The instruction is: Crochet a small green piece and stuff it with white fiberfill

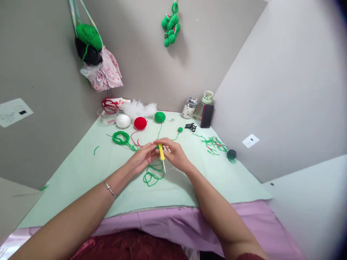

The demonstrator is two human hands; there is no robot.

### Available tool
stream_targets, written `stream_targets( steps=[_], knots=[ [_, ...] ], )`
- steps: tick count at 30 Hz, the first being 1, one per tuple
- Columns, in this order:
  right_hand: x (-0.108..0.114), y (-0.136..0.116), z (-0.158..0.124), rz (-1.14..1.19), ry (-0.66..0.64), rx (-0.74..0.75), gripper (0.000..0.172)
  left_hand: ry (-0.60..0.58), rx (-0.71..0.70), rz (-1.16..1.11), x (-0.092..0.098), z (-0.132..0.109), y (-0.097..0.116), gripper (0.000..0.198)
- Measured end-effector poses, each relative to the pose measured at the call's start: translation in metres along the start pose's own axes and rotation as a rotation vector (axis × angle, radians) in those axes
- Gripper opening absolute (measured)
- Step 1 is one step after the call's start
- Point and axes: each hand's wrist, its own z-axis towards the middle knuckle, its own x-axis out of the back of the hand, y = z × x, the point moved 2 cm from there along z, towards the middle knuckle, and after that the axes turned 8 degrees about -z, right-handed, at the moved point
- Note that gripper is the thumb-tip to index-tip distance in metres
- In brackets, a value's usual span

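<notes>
Over the middle of the table, my two hands are close together. My right hand (pixel 175 152) is closed on a yellow-handled crochet hook (pixel 162 152), whose thin metal shaft points down toward me. My left hand (pixel 143 156), with a bracelet at the wrist, pinches a small piece of green yarn work (pixel 157 147), mostly hidden by the fingers. Below the hands lies a loose tangle of green yarn (pixel 151 177), and a pale strand runs beside it. Behind them sit a green yarn ball (pixel 159 117) and a small green crocheted ball (pixel 180 129).
A red yarn ball (pixel 140 123), white yarn ball (pixel 123 121), stuffing (pixel 141 109) and clear tub (pixel 107 118) stand at the back left. Scissors (pixel 191 126), a phone (pixel 207 116), a bottle (pixel 199 110), yarn scraps (pixel 215 143) and black tape (pixel 231 154) lie right.
</notes>
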Motion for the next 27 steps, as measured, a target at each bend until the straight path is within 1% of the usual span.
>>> stream_targets(
  steps=[4, 5, 6, 9, 12, 14, 17, 19, 21, 23, 24, 25, 27],
  knots=[
    [0.006, 0.004, 0.002, 0.071, 0.109, -0.107, 0.02, -0.068, 0.085, 0.106, -0.004, -0.003, 0.001, 0.038],
    [0.008, 0.005, 0.003, 0.085, 0.129, -0.13, 0.02, -0.077, 0.089, 0.136, -0.003, -0.004, 0.004, 0.039],
    [0.01, 0.005, 0.003, 0.095, 0.146, -0.15, 0.02, -0.077, 0.075, 0.162, -0.003, -0.004, 0.007, 0.037],
    [0.015, 0.005, 0.002, 0.115, 0.167, -0.19, 0.023, -0.017, -0.07, 0.189, 0.0, -0.002, 0.025, 0.024],
    [0.013, 0.001, 0.001, 0.14, 0.124, -0.216, 0.029, 0.058, -0.225, 0.153, -0.002, -0.004, 0.042, 0.024],
    [0.011, -0.005, 0.0, 0.153, 0.087, -0.223, 0.033, 0.068, -0.266, 0.112, -0.008, -0.01, 0.051, 0.03],
    [0.006, -0.019, -0.002, 0.192, 0.073, -0.231, 0.036, 0.034, -0.234, 0.043, -0.025, -0.024, 0.06, 0.04],
    [0.004, -0.033, -0.006, 0.237, 0.077, -0.233, 0.033, 0.019, -0.221, -0.004, -0.04, -0.037, 0.065, 0.039],
    [0.001, -0.048, -0.013, 0.257, 0.075, -0.22, 0.029, 0.017, -0.251, -0.107, -0.053, -0.051, 0.069, 0.032],
    [0.0, -0.063, -0.024, 0.251, 0.077, -0.207, 0.024, 0.031, -0.392, -0.134, -0.062, -0.064, 0.073, 0.029],
    [-0.001, -0.069, -0.031, 0.257, 0.091, -0.204, 0.023, 0.035, -0.505, -0.095, -0.065, -0.07, 0.074, 0.028],
    [-0.001, -0.075, -0.038, 0.273, 0.122, -0.213, 0.022, 0.029, -0.645, -0.01, -0.065, -0.075, 0.075, 0.026],
    [-0.001, -0.081, -0.05, 0.286, 0.199, -0.23, 0.022, 0.006, -0.923, 0.292, -0.062, -0.084, 0.073, 0.021]
  ],
)
